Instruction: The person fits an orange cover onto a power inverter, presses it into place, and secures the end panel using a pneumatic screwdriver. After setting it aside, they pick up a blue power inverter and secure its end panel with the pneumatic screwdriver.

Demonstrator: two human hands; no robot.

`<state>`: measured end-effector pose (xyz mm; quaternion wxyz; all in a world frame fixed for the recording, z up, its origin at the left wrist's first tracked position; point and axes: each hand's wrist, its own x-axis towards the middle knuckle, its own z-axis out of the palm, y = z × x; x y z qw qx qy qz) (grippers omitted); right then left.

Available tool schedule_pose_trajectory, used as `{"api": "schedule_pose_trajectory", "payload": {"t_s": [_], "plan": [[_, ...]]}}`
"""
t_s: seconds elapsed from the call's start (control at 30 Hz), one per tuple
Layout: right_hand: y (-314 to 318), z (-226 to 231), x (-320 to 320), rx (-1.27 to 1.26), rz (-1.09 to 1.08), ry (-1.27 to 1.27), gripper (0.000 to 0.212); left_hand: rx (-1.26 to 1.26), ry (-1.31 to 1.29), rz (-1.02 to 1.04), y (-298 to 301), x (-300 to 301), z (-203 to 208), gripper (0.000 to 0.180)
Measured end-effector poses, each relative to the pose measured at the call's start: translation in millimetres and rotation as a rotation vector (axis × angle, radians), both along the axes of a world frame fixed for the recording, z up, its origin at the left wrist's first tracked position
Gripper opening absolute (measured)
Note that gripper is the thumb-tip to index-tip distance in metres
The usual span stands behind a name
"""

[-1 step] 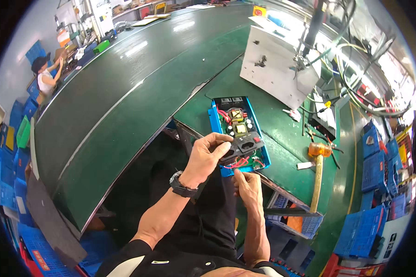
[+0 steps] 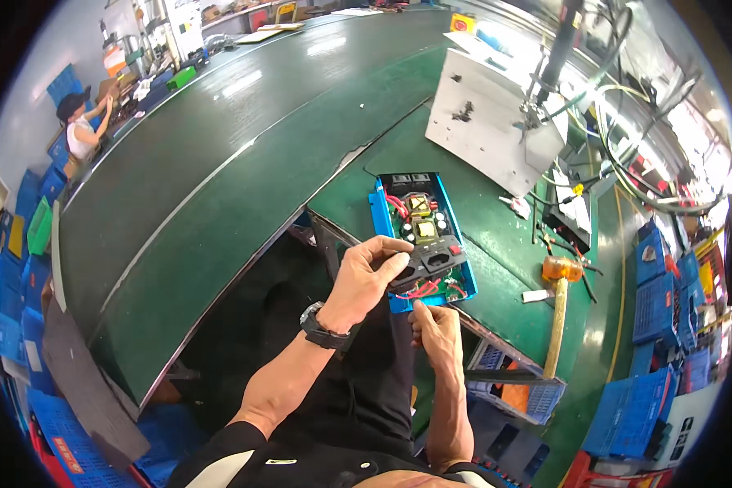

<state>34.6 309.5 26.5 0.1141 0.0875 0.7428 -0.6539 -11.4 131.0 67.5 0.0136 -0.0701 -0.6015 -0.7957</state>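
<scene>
A blue metal case [image 2: 380, 218] without a cover lies at the bench edge in front of me, with yellow-wrapped transformers [image 2: 424, 231], capacitors and a circuit board inside. My left hand [image 2: 363, 281] pinches the left end of a black socket panel [image 2: 437, 258] between thumb and fingers. The panel, which has a red switch on its right end, is tilted over the near part of the case. Red wires [image 2: 421, 289] show below it. At the case's near edge is my right hand [image 2: 437, 332], fingers curled closed; whatever they hold is hidden.
To the right lie a mallet [image 2: 559, 317] with an amber head, a small white tube [image 2: 537, 296], and pliers beside a black part. A grey board [image 2: 484, 122] stands behind. A long green belt [image 2: 244, 187] runs at left, with a co-worker [image 2: 81, 130] beyond. Blue crates [image 2: 630, 407] stand right.
</scene>
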Motion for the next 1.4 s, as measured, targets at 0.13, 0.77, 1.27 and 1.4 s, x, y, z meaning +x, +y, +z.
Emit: {"api": "schedule_pose_trajectory", "payload": {"t_s": [0.13, 0.77, 1.27, 1.4], "plan": [[7.2, -4.4, 0.0, -0.062, -0.006, -0.039, 0.038, 0.076, -0.004, -0.025, -1.3, 0.5, -3.1, 0.016], [9.3, -27.6, 4.2, -0.277, 0.01, 0.043, 0.028, -0.435, 0.219, 0.119, -4.5, 6.5, -18.0, 0.022], [25.7, -60.6, -6.6, -0.376, 0.053, 0.124, 0.017, -0.932, 0.647, 0.021, 7.1, 24.5, -0.2, 0.067], [19.0, -46.2, -5.2, -0.422, -0.001, 0.045, 0.014, -0.916, 0.764, 0.002, 9.6, 25.1, 1.2, 0.074]]}}
